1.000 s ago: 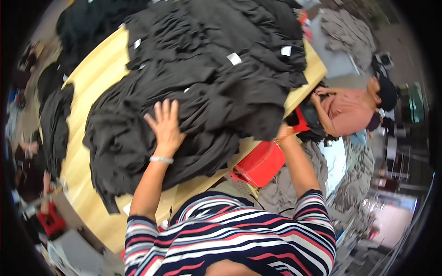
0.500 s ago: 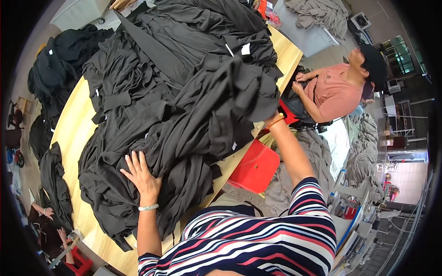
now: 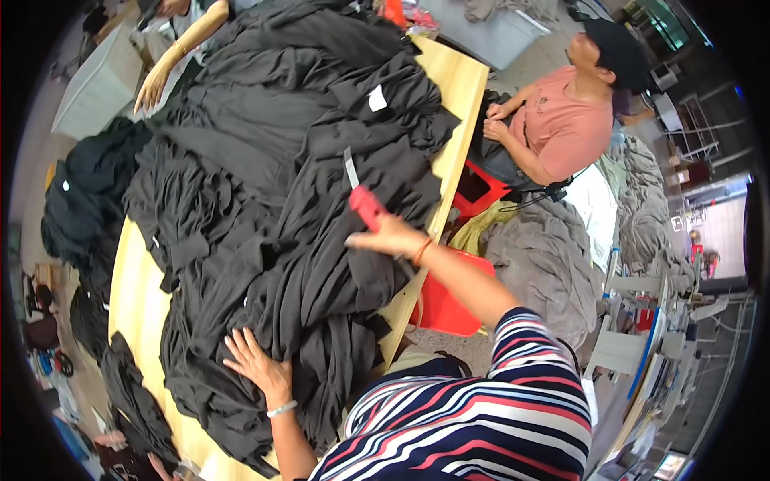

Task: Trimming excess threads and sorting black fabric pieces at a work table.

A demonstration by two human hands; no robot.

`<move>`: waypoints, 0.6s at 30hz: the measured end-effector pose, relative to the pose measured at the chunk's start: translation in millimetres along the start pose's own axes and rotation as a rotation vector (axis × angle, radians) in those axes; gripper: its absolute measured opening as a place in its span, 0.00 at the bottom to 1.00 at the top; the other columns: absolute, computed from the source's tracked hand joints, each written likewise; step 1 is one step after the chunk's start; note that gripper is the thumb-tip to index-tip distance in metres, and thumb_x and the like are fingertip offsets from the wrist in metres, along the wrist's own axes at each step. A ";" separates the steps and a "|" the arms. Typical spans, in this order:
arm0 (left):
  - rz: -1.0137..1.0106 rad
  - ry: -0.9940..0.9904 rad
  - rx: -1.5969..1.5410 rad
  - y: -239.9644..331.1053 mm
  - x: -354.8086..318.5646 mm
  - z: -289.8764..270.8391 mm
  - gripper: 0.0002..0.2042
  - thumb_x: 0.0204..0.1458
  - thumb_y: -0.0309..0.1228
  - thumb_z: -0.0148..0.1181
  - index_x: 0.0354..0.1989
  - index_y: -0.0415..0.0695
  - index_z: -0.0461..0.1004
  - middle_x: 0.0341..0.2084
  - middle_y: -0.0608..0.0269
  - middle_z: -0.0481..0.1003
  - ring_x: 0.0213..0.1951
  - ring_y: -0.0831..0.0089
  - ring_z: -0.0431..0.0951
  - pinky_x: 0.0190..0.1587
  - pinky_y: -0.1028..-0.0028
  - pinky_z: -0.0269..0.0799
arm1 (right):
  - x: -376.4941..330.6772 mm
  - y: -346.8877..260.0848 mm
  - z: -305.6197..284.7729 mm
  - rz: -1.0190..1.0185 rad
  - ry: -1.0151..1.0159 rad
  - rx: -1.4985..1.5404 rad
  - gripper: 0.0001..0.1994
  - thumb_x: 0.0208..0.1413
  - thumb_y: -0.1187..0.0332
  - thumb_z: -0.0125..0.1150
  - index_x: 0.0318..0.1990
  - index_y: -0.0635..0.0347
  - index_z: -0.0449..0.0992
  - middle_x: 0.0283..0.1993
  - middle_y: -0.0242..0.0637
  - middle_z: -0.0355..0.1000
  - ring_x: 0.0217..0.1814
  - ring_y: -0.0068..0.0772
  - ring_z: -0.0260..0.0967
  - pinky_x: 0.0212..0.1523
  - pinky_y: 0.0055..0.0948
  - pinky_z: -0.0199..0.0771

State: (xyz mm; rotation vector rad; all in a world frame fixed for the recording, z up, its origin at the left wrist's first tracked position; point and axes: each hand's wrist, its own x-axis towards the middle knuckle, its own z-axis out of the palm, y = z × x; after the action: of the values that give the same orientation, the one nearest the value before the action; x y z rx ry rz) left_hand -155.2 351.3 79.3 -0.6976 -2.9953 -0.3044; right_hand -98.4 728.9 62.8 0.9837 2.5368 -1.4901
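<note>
A large heap of dark grey-black garments (image 3: pixel 265 200) spreads over the table in front of me. My left hand (image 3: pixel 261 367) rests flat on its near left part, fingers spread and holding nothing. Over the right side of the heap, my right hand (image 3: pixel 393 236) is closed on a red-handled tool (image 3: pixel 366 206) with a narrow metal blade pointing away from me. Its exact kind is unclear, and the hand hides the handle's near end. Beyond the blade, a white label (image 3: pixel 377 98) lies on the cloth.
Pale wood shows along the table (image 3: pixel 457 88) edges. A person in a pink shirt (image 3: pixel 565 124) sits at the right; another person's arm (image 3: pixel 180 56) reaches in at the far left. Red stools (image 3: pixel 449 301) and grey cloth piles (image 3: pixel 541 268) are on the right. More dark garments (image 3: pixel 96 200) hang at the left.
My right hand has come from the table's right edge to over the heap, and the red handle now shows. The raised cloth has dropped. Another person's arm has appeared at the far left.
</note>
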 end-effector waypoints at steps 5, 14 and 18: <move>-0.010 -0.023 -0.023 -1.5 -0.3 -1.3 0.48 0.29 0.31 0.71 0.66 0.41 0.54 0.68 0.53 0.52 0.71 0.50 0.44 0.66 0.38 0.32 | 25.0 9.7 23.7 0.046 0.064 0.024 0.15 0.40 0.62 0.63 0.29 0.67 0.73 0.26 0.50 0.72 0.30 0.44 0.73 0.35 0.38 0.71; -0.024 -0.041 -0.002 -2.1 6.4 -7.4 0.50 0.27 0.33 0.75 0.66 0.44 0.55 0.67 0.55 0.53 0.71 0.53 0.45 0.68 0.42 0.34 | 63.7 -67.8 -192.0 -0.589 0.834 -0.235 0.14 0.53 0.62 0.63 0.36 0.67 0.76 0.22 0.40 0.73 0.24 0.30 0.71 0.30 0.34 0.70; -0.017 -0.062 0.013 -3.5 8.4 -4.9 0.49 0.30 0.37 0.74 0.65 0.42 0.55 0.67 0.53 0.53 0.71 0.51 0.44 0.67 0.41 0.33 | 138.7 -64.3 -277.5 -0.384 1.104 -0.339 0.14 0.52 0.60 0.62 0.38 0.62 0.81 0.23 0.46 0.74 0.25 0.37 0.75 0.30 0.35 0.70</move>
State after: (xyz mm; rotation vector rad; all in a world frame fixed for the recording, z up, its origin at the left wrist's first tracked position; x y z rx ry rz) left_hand -164.3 350.8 84.2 -0.6936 -3.0599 -0.2682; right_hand -168.1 997.9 215.1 1.6254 3.6922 -0.4682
